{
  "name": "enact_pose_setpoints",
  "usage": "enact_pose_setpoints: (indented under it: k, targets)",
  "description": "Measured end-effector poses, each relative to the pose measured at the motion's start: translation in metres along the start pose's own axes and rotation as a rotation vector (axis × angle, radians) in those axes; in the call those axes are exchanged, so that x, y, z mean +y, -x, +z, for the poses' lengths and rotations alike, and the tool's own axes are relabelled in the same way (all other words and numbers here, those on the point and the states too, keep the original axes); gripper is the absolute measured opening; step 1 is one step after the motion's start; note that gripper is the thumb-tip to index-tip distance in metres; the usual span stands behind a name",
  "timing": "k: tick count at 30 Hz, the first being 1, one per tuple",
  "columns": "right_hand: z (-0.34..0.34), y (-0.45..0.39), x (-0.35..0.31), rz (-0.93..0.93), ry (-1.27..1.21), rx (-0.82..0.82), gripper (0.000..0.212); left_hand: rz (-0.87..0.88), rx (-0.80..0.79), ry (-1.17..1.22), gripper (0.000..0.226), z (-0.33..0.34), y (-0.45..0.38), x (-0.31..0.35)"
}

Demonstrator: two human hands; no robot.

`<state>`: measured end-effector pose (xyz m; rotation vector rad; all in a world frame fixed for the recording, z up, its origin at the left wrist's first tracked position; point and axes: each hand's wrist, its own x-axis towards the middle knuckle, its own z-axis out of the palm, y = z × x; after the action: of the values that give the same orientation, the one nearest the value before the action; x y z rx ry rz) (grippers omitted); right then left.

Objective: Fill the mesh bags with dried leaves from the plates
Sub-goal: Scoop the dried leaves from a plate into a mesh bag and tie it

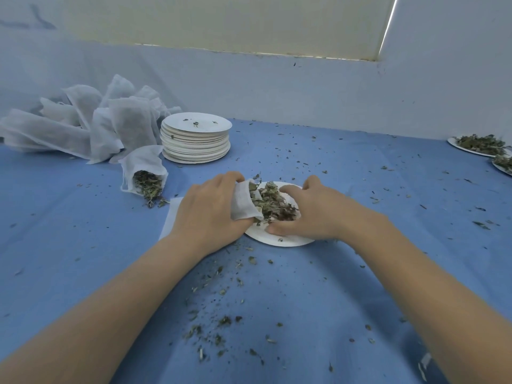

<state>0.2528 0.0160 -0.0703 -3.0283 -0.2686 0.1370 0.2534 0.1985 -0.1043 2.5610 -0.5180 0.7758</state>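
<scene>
A white paper plate lies in the middle of the blue cloth with a heap of dried leaves on it. My left hand grips the mouth of a white mesh bag, held open against the leaf heap. My right hand is cupped round the leaves from the right, fingers curled, with the thumb low on the plate. Part of the bag lies hidden under my left hand.
A filled mesh bag lies on its side to the left, leaves spilling out. Behind it sit a pile of mesh bags and a stack of used plates. Two leaf-laden plates stand at the far right. Leaf crumbs litter the cloth.
</scene>
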Motion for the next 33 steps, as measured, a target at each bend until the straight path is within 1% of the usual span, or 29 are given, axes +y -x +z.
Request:
enact_pose_setpoints:
  k: [2, 6, 8, 10, 13, 15, 18, 20, 22, 23, 24, 25, 26, 27, 28, 29, 30, 31, 33]
  targets:
    - [0.003, -0.001, -0.001, -0.027, -0.017, -0.026, 0.066, 0.000, -0.004, -0.003, 0.057, 0.000, 0.000, 0.000]
    - [0.004, -0.002, -0.008, -0.098, -0.138, 0.067, 0.037, -0.006, -0.014, 0.004, 0.056, 0.001, 0.001, -0.001]
    - [0.006, -0.003, -0.011, -0.106, -0.154, 0.100, 0.025, -0.014, -0.022, 0.007, 0.055, 0.001, 0.001, -0.002]
    - [0.006, -0.003, -0.011, -0.109, -0.167, 0.121, 0.021, -0.020, -0.027, 0.012, 0.055, 0.001, 0.001, -0.002]
    - [-0.002, -0.001, -0.005, -0.107, -0.249, 0.163, 0.013, -0.028, -0.040, -0.002, 0.055, 0.001, 0.001, -0.002]
    - [-0.011, 0.003, -0.002, -0.129, -0.280, 0.211, 0.013, -0.020, -0.052, -0.031, 0.055, 0.002, 0.000, -0.002]
    - [-0.020, 0.007, -0.010, -0.244, -0.211, 0.297, 0.018, 0.012, -0.066, -0.049, 0.057, 0.003, -0.001, -0.002]
    - [-0.019, 0.007, -0.020, -0.316, -0.114, 0.287, 0.021, 0.027, -0.076, -0.049, 0.058, 0.003, -0.002, -0.001]
    - [-0.013, 0.007, -0.030, -0.360, -0.055, 0.272, 0.020, 0.038, -0.078, -0.045, 0.056, 0.004, -0.001, 0.003]
    - [-0.009, 0.007, -0.033, -0.371, -0.086, 0.310, 0.017, 0.036, -0.068, -0.042, 0.054, 0.004, -0.001, 0.005]
    - [-0.005, 0.007, -0.035, -0.353, -0.193, 0.361, 0.014, 0.022, -0.048, -0.028, 0.052, 0.005, 0.000, 0.008]
    - [-0.003, 0.009, -0.037, -0.323, -0.361, 0.387, 0.011, -0.006, -0.022, 0.002, 0.050, 0.004, 0.000, 0.010]
    - [-0.002, 0.011, -0.037, -0.304, -0.545, 0.375, 0.013, -0.038, 0.001, 0.044, 0.050, 0.003, 0.000, 0.012]
    - [-0.002, 0.013, -0.036, -0.311, -0.703, 0.320, 0.016, -0.062, 0.011, 0.087, 0.051, 0.002, 0.000, 0.012]
    - [-0.002, 0.013, -0.034, -0.338, -0.805, 0.251, 0.020, -0.072, 0.010, 0.119, 0.053, 0.000, 0.000, 0.012]
    - [-0.002, 0.011, -0.033, -0.364, -0.855, 0.196, 0.025, -0.073, 0.004, 0.136, 0.055, 0.000, 0.000, 0.012]
    - [-0.002, 0.010, -0.032, -0.379, -0.861, 0.179, 0.028, -0.070, -0.001, 0.141, 0.056, -0.001, -0.001, 0.011]
    - [-0.002, 0.008, -0.032, -0.366, -0.844, 0.207, 0.028, -0.068, -0.003, 0.141, 0.055, -0.001, -0.001, 0.011]
    - [0.002, 0.005, -0.035, -0.277, -0.780, 0.340, 0.027, -0.065, -0.006, 0.137, 0.049, 0.001, -0.001, 0.014]
